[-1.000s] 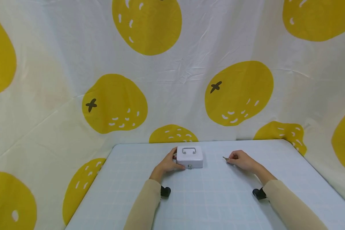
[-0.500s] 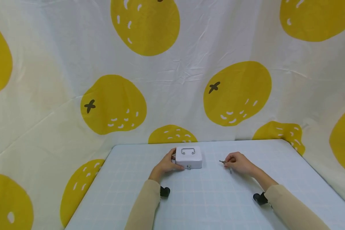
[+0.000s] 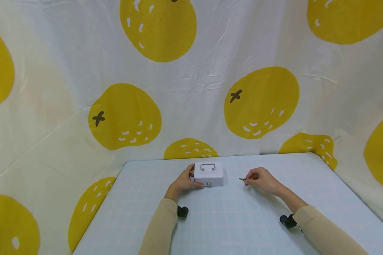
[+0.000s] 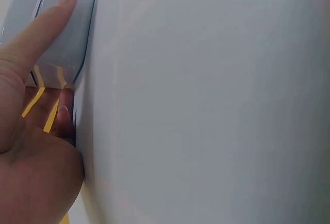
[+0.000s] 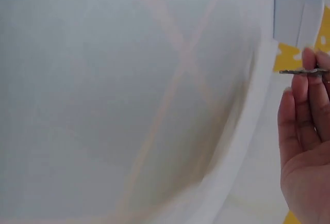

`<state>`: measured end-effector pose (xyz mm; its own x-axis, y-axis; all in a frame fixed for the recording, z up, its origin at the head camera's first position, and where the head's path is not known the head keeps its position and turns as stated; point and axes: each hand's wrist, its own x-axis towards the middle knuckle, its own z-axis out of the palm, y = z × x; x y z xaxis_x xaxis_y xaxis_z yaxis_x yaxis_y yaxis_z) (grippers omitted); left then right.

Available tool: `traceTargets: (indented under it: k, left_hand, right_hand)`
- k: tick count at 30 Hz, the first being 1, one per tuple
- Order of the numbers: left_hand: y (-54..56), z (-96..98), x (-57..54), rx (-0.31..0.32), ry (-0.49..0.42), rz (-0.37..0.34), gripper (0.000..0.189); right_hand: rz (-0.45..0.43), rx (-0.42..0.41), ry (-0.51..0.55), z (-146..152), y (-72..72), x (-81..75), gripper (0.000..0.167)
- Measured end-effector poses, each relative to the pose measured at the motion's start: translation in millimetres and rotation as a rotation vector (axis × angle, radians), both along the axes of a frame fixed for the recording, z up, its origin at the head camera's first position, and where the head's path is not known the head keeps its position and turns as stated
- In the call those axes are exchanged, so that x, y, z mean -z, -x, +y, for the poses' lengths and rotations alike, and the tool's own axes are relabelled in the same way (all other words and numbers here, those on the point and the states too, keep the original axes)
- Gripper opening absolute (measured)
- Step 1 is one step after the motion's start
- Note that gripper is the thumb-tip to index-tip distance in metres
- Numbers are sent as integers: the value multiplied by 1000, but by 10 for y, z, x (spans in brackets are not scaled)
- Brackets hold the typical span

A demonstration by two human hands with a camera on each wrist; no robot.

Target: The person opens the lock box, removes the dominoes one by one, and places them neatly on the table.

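Observation:
A small white cash box (image 3: pixel 212 173) with a wire handle (image 3: pixel 208 166) on its closed lid stands near the far edge. The round lock (image 3: pixel 208 184) is on its front face. My left hand (image 3: pixel 184 181) grips the box by its left end, the thumb lying along the front beside the lock, as the left wrist view also shows. To the right of the box, my right hand (image 3: pixel 263 180) pinches a small metal key (image 5: pixel 290 72) between thumb and fingers. Its blade points left, toward the box. A second small piece (image 3: pixel 253 188) dangles below that hand.
The table (image 3: pixel 223 223) wears a pale checked cloth. Behind it hangs a white curtain (image 3: pixel 191 117) printed with yellow fruit. Dark wrist cameras (image 3: pixel 182 211) sit at both cuffs.
My right hand has moved left with the key, closer to the box, and the key's blade now points more plainly at the box. My left hand keeps its grip on the box.

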<state>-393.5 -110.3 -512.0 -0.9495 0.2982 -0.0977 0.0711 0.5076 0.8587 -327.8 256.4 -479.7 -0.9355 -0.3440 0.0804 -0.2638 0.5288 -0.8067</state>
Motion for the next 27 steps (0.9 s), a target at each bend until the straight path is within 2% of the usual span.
traceTargets:
  k: [12, 23, 27]
  left_hand:
    - [-18, 0, -22, -2, -6, -18, 110]
    - [-33, 6, -29, -2, -19, -15, 109]
    - [-16, 9, -16, -5, -27, -14, 109]
  right_hand:
    - [22, -114, 47, -125, -90, 2, 15]
    - [7, -44, 29, -250, -83, 14, 17]
    - [8, -48, 37, -294, -76, 6, 18]
